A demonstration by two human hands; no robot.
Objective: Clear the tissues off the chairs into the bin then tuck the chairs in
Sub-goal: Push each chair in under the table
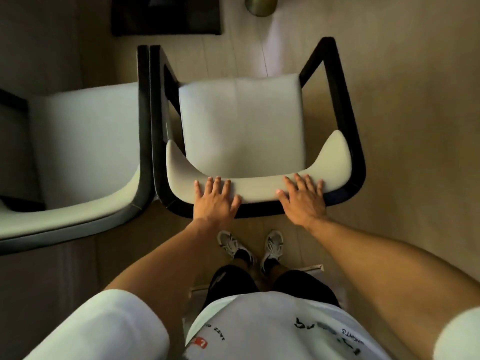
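Both hands point(258, 197) flat on chair backrest point(257, 188)

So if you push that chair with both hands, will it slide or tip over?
Probably slide: the floor looks smooth and hard. The chair has a wide black frame, so tipping seems unlikely. The left hand and right hand press its backrest evenly, so it should go straight.
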